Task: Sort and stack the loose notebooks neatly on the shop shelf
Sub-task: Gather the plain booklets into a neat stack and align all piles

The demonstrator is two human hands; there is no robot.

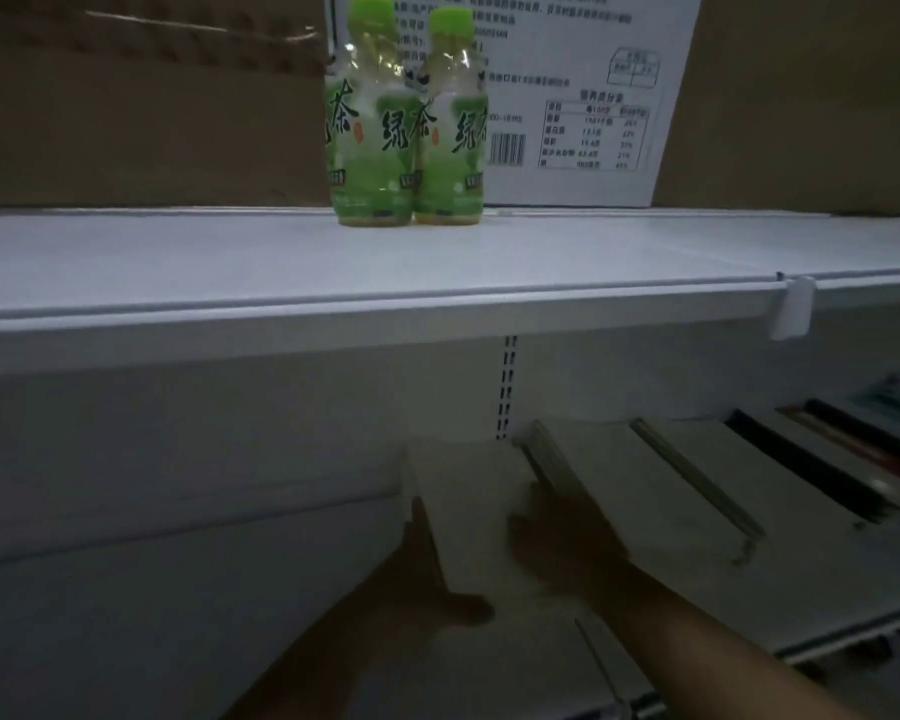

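A pale notebook stack (463, 511) lies flat on the dim lower shelf (178, 615). My left hand (427, 579) lies along the stack's left edge with straight fingers, thumb at the near edge. My right hand (557, 548) rests on the stack's right side, beside a second stack of pale notebooks (619, 485). More notebook stacks (749, 485) run in a row to the right, some with dark spines. The light is poor and the hands are blurred.
The white upper shelf (437, 272) overhangs the lower one and carries two green tea bottles (406, 127), brown cartons (141, 111) and a white printed box (583, 96). A plastic price tag holder (793, 309) hangs from its front rail.
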